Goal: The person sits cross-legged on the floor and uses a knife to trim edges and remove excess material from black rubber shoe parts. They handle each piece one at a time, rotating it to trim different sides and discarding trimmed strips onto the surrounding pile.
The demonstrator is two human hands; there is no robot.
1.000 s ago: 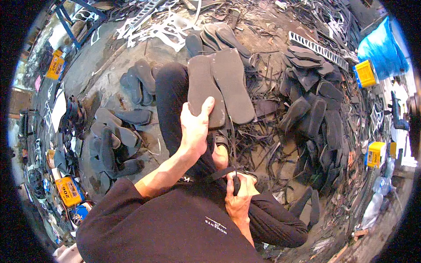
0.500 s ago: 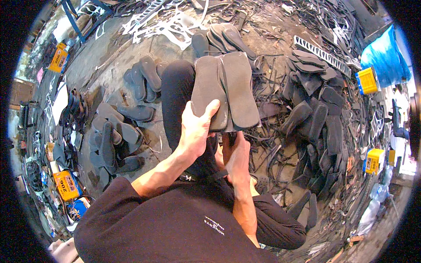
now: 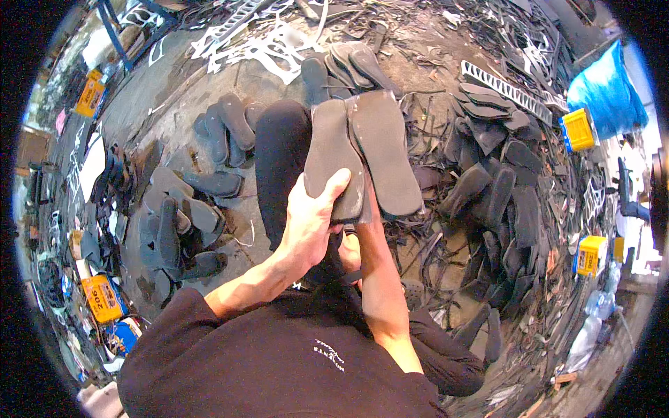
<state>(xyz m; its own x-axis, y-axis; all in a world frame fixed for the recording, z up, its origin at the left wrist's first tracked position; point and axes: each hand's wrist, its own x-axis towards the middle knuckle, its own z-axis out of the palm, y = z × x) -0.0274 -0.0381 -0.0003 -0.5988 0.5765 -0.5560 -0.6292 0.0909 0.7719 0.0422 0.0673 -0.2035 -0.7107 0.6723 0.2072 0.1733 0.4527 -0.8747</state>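
Grasping the near end of a grey-brown, sole-shaped foam piece (image 3: 331,150) with the bare left hand (image 3: 310,217), pressing the thumb on its upper face and hiding most of the fingers underneath. Holding a second grey-brown, sole-shaped foam piece (image 3: 389,157) just beside it on the right, above the littered floor and right of the black-trousered left knee (image 3: 282,160). Tucking the bare right hand (image 3: 370,213) behind the two pieces, losing nearly all of it from sight; not being able to tell from this angle whether clenched, loose or grasping. Half-covering a bare foot (image 3: 350,252) with the forearms. Showing beyond the pair a row of grey, sole-shaped pieces (image 3: 359,66). Making out on the right a heap of black, sole-shaped pieces (image 3: 498,191), blurring into shadow lower down. Cutting off a blue, straight-barred frame (image 3: 113,35) at the upper edge.
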